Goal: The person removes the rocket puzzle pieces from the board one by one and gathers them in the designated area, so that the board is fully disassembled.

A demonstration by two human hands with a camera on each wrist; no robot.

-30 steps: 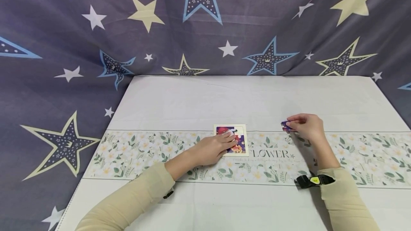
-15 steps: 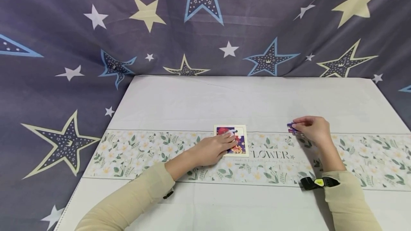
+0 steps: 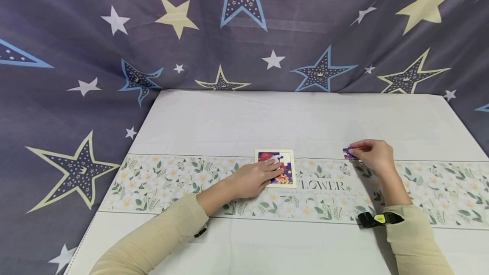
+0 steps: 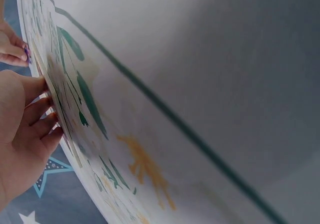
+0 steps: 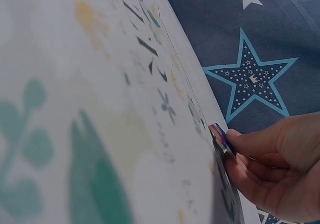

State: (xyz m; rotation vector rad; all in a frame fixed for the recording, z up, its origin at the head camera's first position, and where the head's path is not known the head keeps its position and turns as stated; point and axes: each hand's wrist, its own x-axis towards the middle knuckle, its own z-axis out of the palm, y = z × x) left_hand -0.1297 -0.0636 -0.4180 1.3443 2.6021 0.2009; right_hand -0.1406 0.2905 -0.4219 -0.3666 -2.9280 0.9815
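Note:
A small jigsaw puzzle (image 3: 284, 176) in a cream-coloured frame lies on the table, part of its picture filled in with purple, red and orange pieces. My left hand (image 3: 254, 177) rests on its left side, the extended fingers covering some of the picture. In the left wrist view, the left fingers (image 4: 37, 111) touch the thin puzzle board (image 4: 67, 129), seen edge-on. To the right, my right hand (image 3: 374, 156) pinches a purple puzzle piece (image 3: 347, 153) between thumb and fingers. The right wrist view shows that piece tilted, near the table surface; whether it touches is unclear.
A floral runner (image 3: 164, 181) with the printed word FLOWER crosses the white table (image 3: 229, 118). Dark star-patterned cloth (image 3: 244, 41) hangs at the back and left. A black strap (image 3: 380, 218) sits on the right wrist.
My right hand has shifted a little to the right with the puzzle piece, which has turned slightly in the fingers. The left hand stays on the puzzle.

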